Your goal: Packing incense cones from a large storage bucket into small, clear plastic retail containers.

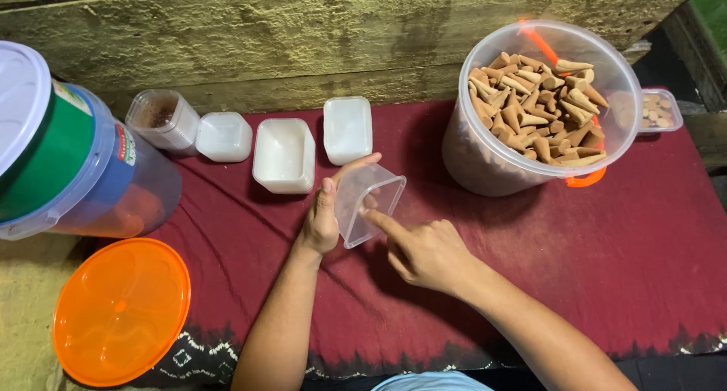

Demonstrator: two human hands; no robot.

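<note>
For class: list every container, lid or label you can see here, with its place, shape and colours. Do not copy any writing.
Small clear tub: centre, tilted, held by left hand, right hand touching it.
Clear bucket: upper right, round, full of brown cones, orange handle.
Orange lid: lower left, round.
Large jar: far left, white lid, green and blue label.
White lids: top centre, rectangular.
Small tub: far right, tan discs.

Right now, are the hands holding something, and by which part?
The left hand holds a small clear plastic box by its rim and side. The right hand only touches it with the index finger.
</note>
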